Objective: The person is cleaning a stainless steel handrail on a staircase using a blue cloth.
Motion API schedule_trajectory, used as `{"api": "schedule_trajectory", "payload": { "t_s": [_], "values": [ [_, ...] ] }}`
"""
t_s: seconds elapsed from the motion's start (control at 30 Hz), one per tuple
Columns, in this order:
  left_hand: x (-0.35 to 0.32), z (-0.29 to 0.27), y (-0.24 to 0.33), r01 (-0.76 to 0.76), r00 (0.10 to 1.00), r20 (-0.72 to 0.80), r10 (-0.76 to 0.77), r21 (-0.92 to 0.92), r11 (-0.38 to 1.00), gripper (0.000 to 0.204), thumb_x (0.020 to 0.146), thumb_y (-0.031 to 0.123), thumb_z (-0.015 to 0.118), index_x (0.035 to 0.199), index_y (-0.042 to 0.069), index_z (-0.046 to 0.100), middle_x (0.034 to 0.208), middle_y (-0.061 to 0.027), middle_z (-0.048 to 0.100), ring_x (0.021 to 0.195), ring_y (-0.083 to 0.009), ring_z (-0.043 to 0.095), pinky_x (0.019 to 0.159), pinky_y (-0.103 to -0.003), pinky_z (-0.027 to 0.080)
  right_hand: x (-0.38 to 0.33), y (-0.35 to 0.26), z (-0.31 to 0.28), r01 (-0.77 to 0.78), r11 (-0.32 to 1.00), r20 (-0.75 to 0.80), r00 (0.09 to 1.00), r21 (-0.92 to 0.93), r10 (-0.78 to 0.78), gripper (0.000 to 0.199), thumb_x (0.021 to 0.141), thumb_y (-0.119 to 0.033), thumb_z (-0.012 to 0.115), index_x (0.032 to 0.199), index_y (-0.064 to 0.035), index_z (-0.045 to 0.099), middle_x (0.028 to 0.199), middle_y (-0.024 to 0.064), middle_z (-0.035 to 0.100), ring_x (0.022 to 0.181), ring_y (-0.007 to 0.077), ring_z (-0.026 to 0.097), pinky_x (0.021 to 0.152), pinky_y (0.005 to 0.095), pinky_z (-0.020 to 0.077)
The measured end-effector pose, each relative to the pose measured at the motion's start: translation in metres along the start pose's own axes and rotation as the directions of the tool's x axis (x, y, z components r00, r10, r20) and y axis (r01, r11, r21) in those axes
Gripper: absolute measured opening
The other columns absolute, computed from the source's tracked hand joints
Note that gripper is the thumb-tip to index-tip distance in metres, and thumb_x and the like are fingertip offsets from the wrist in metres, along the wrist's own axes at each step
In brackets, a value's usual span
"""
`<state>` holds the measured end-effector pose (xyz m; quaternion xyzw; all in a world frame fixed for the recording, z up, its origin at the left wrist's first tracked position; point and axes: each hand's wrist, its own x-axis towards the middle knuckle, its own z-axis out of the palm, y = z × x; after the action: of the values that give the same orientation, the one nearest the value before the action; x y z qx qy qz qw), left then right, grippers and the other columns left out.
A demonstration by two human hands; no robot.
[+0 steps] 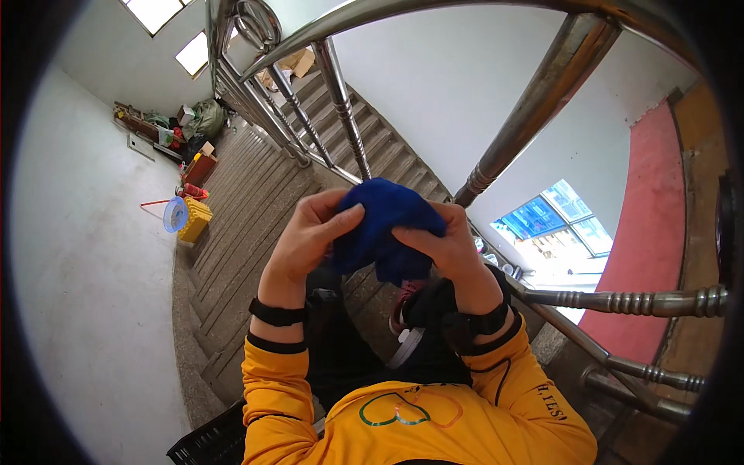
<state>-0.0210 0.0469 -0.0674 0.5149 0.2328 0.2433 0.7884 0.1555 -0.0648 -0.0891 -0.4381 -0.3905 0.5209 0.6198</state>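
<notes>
A dark blue cloth (380,229), bunched and folded, hangs between my two hands in front of my chest. My left hand (314,229) pinches its left edge, thumb on top and the fingers behind. On the other side my right hand (453,240) grips the right edge, its thumb pressed onto the cloth's face. The fingers behind the cloth are mostly hidden. Both forearms wear black straps below pushed-up yellow sleeves.
Stone stairs (240,209) surround me, with a metal railing (341,101) ahead and to the right. A yellow container (195,220), a red fire extinguisher (191,191) and piled bags (204,120) stand by the left wall. A black crate (208,438) is at lower left.
</notes>
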Motion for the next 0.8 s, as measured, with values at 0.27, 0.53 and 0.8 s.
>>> {"api": "schedule_trajectory", "payload": {
  "t_s": [0.27,0.53,0.8],
  "values": [
    [-0.007,0.021,0.034,-0.326,0.934,-0.021,0.358,0.364,0.872,0.014,0.081,0.003,0.065,0.093,-0.005,0.063,0.087,-0.0031,0.058,0.084,-0.0093,0.054,0.075,-0.022,0.044,0.009,0.012,0.002,0.105,0.985,-0.004,0.994,-0.14,-0.107,0.032,0.076,-0.003,0.067,0.107,0.0025,0.06,0.089,0.0035,0.065,0.079,0.0093,0.059,0.071,0.0237,0.0475],
    [-0.014,0.008,0.037,-0.318,0.886,-0.193,0.421,0.409,0.856,0.015,0.081,0.0,0.064,0.095,-0.005,0.064,0.092,-0.0039,0.06,0.084,-0.0098,0.055,0.078,-0.023,0.044,0.013,0.013,0.002,0.067,0.854,-0.176,0.967,-0.515,-0.182,0.023,0.077,-0.003,0.065,0.099,-0.0009,0.061,0.079,0.0016,0.063,0.073,0.0081,0.057,0.067,0.0228,0.0457],
    [-0.025,-0.021,0.035,-0.257,0.913,-0.276,0.3,0.182,0.949,0.021,0.081,0.005,0.065,0.099,-0.005,0.063,0.094,-0.0062,0.063,0.087,-0.0114,0.059,0.08,-0.023,0.045,0.016,0.016,-0.003,0.166,0.823,-0.178,0.935,-0.543,-0.306,0.018,0.078,-0.007,0.068,0.095,-0.0016,0.063,0.078,0.0017,0.062,0.073,0.0083,0.057,0.067,0.0232,0.0459]
  ]
}}
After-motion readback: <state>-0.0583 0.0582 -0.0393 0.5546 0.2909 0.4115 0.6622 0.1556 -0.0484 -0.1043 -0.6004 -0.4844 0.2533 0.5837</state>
